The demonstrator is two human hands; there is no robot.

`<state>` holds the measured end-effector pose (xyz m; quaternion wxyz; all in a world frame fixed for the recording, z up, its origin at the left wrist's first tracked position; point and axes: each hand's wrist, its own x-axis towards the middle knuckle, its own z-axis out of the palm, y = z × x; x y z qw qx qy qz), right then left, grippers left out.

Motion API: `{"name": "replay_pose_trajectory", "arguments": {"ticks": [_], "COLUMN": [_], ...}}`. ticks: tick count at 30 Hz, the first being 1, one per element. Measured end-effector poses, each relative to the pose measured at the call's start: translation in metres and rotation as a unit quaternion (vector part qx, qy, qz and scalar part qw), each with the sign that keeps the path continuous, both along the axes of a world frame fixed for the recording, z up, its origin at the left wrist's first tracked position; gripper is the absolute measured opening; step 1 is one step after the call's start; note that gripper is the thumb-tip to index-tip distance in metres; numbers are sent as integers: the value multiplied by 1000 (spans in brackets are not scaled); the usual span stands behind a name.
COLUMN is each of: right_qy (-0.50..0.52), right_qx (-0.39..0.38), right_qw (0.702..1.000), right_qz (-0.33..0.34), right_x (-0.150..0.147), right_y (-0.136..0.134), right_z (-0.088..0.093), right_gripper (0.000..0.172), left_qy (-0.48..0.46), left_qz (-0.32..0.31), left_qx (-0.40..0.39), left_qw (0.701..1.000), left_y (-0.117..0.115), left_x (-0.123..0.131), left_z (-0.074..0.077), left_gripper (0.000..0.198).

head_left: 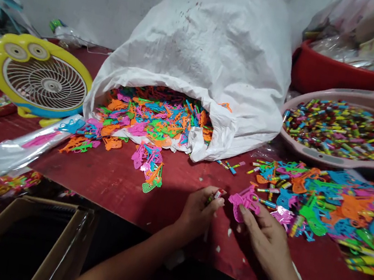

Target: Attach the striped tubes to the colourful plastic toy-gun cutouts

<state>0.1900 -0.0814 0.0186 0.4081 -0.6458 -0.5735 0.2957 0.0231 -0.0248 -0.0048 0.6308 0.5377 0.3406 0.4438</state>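
Pink plastic toy piece point(243, 203) pinched in R hand point(262, 235) fingertips, long axis slanting across bench, just R of small striped tube point(216, 196) clamped in L hand point(199, 208); R hand nearer piece, hands close but apart; loose colored plastic pieces point(339, 207) farther R on red bench point(170, 199), white woven sack point(205, 43) ahead

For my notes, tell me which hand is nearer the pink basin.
The right hand is nearer, in front of the pink basin and a little to its left. The left hand is farther off, beyond the right hand.
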Motion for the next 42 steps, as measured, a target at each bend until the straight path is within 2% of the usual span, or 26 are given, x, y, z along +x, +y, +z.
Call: {"name": "replay_pose_trajectory", "arguments": {"ticks": [3, 7, 15, 24, 29, 32, 35, 38, 40, 42], "right_qy": [33, 5, -58, -68, -86, -81, -20, 51, 33, -44], "right_qx": [10, 40, 75, 77, 85, 87, 58, 0, 0, 63], "right_qw": [999, 999, 996, 995, 992, 992, 998, 999, 997, 984], "right_qz": [-10, -27, -2, 1, 39, 30, -1, -10, -67, -160], "right_x": [-10, -18, -12, -13, -11, -15, -21, -11, 13, 45], "right_y": [-2, 0, 5, 4, 8, 8, 7, 11, 16, 20], "right_z": [5, 8, 7, 2, 15, 16, 6, 0, 8, 27], "right_gripper": [23, 22, 19, 18, 28, 29, 31, 34, 31, 26], "left_qy": [-14, 14, 87, 85, 97, 119, 127, 130, 126, 110], "left_qz": [-15, -16, -29, -51, -107, -115, -118, -99, -62, -14], "left_qx": [4, 20, 76, 111, 173, 197, 181, 119, 52, 2], "left_qw": [1000, 1000, 993, 989, 974, 966, 968, 979, 989, 994], "left_y": [1, 2, 4, 5, 5, 3, 1, 0, 0, 2], "left_x": [-2, -3, -3, -6, -9, -9, -6, -1, -2, -8], "left_z": [2, 2, -3, 1, 7, 11, 11, 6, 2, -1], "left_gripper": [21, 21, 27, 24, 25, 29, 31, 27, 33, 38]}}
